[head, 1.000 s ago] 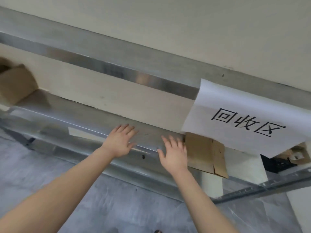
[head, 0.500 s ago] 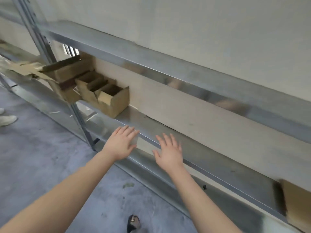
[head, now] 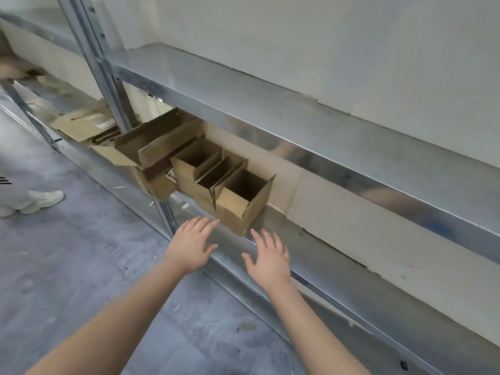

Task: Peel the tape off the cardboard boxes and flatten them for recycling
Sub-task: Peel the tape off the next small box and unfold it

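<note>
Open cardboard boxes (head: 244, 204): lower metal shelf (head: 351, 284), just beyond the hands. Left hand (head: 190, 246), right hand (head: 267, 259): fingers straight, spread, holding nothing. Print on flattened cardboard (head: 86, 123): blurred, unreadable.

Both of your bare forearms extended forward from the lower edge of the view, the left from the lower left corner and the right from lower centre. Your left hand (head: 193, 246) was held palm down, fingers straight and close together, thumb spread toward the right. Your right hand (head: 269, 259) was beside it and slightly nearer to you, palm down, fingers straight and lightly fanned, thumb spread toward the left. The two hands were near each other but apart, thumbs facing.
</note>
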Tool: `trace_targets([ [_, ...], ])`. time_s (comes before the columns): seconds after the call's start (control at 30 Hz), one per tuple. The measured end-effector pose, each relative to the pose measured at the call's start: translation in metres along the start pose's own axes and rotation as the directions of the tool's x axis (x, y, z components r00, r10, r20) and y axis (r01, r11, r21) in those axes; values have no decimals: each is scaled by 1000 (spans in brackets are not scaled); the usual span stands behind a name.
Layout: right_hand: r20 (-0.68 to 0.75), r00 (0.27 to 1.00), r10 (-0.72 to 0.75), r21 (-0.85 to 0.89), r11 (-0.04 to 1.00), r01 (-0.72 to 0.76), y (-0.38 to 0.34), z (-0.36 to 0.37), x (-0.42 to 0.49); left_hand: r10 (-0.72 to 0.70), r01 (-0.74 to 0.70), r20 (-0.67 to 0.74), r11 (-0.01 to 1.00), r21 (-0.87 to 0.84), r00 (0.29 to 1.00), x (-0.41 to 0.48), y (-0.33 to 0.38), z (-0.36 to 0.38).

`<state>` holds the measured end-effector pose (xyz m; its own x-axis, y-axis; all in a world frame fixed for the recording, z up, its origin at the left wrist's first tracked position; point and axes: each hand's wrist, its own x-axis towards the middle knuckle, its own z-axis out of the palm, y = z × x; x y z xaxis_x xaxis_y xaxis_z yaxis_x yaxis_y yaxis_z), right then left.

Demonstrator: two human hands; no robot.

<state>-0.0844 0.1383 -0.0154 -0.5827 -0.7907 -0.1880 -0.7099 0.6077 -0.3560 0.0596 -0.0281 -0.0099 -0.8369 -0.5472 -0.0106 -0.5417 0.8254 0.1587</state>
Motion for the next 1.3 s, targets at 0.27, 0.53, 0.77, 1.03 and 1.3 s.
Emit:
trace_targets([
  [0.27, -1, 966, 258, 77, 963, -257, -19, 27, 52, -47, 81, 127, 957, -279, 991, 58, -42, 25],
  [0.53, -31, 910, 413, 444, 822, -358, -38, 50, 88, -13, 178, 245, 726, -664, 969, 79, -51, 38],
  [0.77, -92, 870, 484, 737, 620, -267, -38, 54, 61, 136, 40, 169, 654, -755, 976, 69, -33, 26],
  [1.03, -223, 822, 524, 814, 564, -139, -9, 24, 2, 301, -146, 37, 561, -815, 953, 61, 28, 5],
  [1.3, -317, 802, 507, 815, 578, -42, 20, -18, -34, 243, -112, -8, 415, -903, 970, 48, 77, -5],
])
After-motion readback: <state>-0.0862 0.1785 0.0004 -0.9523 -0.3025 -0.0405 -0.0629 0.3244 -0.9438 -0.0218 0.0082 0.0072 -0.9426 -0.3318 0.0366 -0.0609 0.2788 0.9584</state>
